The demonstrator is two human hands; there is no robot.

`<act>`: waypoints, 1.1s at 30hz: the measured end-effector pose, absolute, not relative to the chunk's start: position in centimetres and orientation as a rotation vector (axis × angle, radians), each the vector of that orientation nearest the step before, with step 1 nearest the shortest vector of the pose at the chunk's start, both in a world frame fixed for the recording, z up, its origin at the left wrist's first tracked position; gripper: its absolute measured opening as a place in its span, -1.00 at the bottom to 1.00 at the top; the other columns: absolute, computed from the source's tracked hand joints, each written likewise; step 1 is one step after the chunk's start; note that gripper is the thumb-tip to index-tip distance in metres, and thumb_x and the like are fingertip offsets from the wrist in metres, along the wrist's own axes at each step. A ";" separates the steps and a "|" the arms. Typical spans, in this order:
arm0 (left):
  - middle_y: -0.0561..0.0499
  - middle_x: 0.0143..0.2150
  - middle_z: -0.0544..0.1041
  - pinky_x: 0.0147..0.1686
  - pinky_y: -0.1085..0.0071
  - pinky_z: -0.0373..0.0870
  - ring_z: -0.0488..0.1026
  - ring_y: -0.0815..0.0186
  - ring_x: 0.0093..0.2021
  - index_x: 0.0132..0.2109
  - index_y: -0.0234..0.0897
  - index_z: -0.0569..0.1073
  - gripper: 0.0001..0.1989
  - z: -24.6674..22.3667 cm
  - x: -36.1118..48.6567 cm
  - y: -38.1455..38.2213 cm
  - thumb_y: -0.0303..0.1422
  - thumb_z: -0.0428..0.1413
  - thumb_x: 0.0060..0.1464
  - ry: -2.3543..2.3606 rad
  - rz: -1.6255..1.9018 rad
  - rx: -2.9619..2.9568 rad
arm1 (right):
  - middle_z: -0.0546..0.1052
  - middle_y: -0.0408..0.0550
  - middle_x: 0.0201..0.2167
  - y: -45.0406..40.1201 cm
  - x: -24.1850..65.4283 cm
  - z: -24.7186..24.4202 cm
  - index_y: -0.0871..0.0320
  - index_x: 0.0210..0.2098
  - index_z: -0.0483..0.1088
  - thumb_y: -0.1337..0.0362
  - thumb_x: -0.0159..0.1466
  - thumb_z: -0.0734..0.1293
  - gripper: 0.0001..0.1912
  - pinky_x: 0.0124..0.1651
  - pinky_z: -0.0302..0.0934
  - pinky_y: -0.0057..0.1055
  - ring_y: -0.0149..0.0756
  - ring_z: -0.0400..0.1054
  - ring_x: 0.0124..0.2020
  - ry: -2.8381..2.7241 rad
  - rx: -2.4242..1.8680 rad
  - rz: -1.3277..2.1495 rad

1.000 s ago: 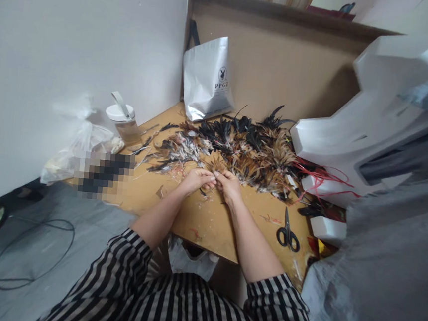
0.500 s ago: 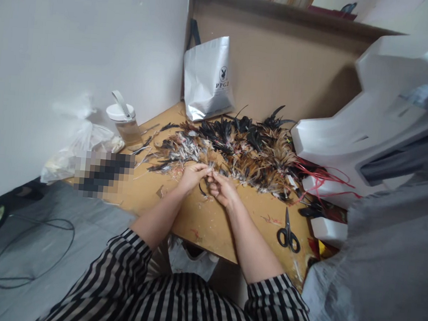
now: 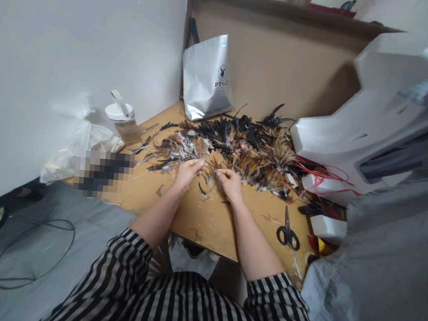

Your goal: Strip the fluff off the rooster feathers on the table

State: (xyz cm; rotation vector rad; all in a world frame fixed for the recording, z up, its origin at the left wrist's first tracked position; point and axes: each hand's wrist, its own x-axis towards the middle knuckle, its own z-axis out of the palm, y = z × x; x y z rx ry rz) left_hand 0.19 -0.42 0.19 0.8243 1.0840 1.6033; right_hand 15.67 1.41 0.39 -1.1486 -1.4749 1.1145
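Observation:
My left hand is pinched closed over the wooden table, by the front edge of the feathers; what it holds is too small to make out. My right hand is also closed in a pinch, a short gap to the right, beside some small brown feathers; its held item is unclear. Behind both hands spreads a pile of black, brown and grey feathers. A small curved black feather lies on the table between the hands.
Black scissors lie at the right. Red strings hang near white foam. A silver bag stands at the back. At left are a lidded cup and a plastic bag.
My hands have moved apart from their meeting point, the left one leftward and the right one rightward. Small brown feathers now show between them.

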 end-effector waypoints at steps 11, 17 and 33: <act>-0.06 -0.38 0.51 -0.50 0.59 0.21 0.38 0.49 -0.46 -0.36 -0.38 0.46 -0.70 0.0 -0.2 -0.4 -0.24 0.24 -0.23 1.020 1.654 0.652 | 0.48 -0.05 -0.41 -0.3 15.4 1.3 0.13 -0.50 0.44 0.20 0.09 0.23 -0.81 -0.33 0.06 -0.44 -0.29 0.31 -0.36 -2.232 -1.473 0.319; -0.07 -0.37 0.52 -0.53 0.60 0.19 0.36 0.50 -0.47 -0.34 -0.39 0.46 -0.70 0.1 -0.1 -0.5 -0.26 0.24 -0.23 1.019 1.633 0.673 | 0.48 -0.03 -0.42 -0.5 14.9 1.2 0.15 -0.51 0.43 0.27 0.07 0.21 -0.83 -0.36 0.04 -0.45 -0.30 0.30 -0.38 -2.293 -1.499 0.330; -0.08 -0.37 0.52 -0.55 0.61 0.20 0.37 0.51 -0.50 -0.37 -0.39 0.49 -0.72 0.4 0.1 -0.8 -0.26 0.25 -0.24 0.956 1.502 0.752 | 0.36 -0.21 -0.76 1.2 15.6 0.5 0.20 -0.51 0.36 0.22 -0.06 0.32 -0.84 -0.74 -0.17 -0.59 -0.58 0.00 -0.82 -1.267 -1.162 1.498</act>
